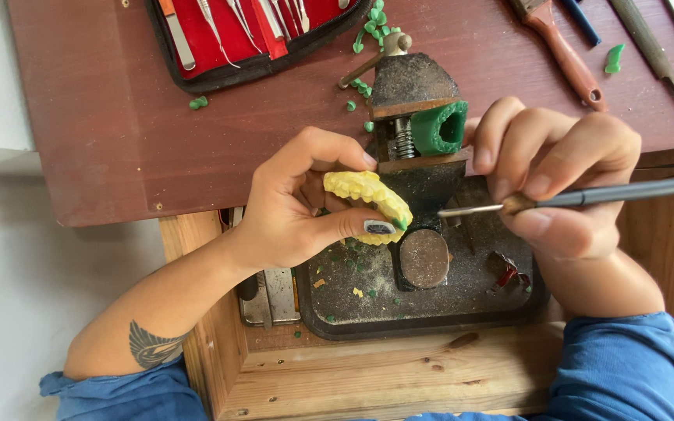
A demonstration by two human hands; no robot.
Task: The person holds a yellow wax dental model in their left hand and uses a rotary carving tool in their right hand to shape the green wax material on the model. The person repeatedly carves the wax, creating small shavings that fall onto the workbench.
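Item: yellow tooth-shaped dental cast (368, 204), pinched by my left hand (298, 204) between thumb and fingers above the dark metal tray (431, 312). I judge it light, rigid, brittle; grip its base, not the teeth. My right hand (563, 183) is closed around a slim metal carving tool (587, 196). Small bench vise (415, 117) crowds behind; open tabletop (118, 132) lies leftward.

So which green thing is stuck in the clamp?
The big hollow green block, squeezed between the vise jaws beside the right hand. The other green bits are small loose scraps lying on the table.
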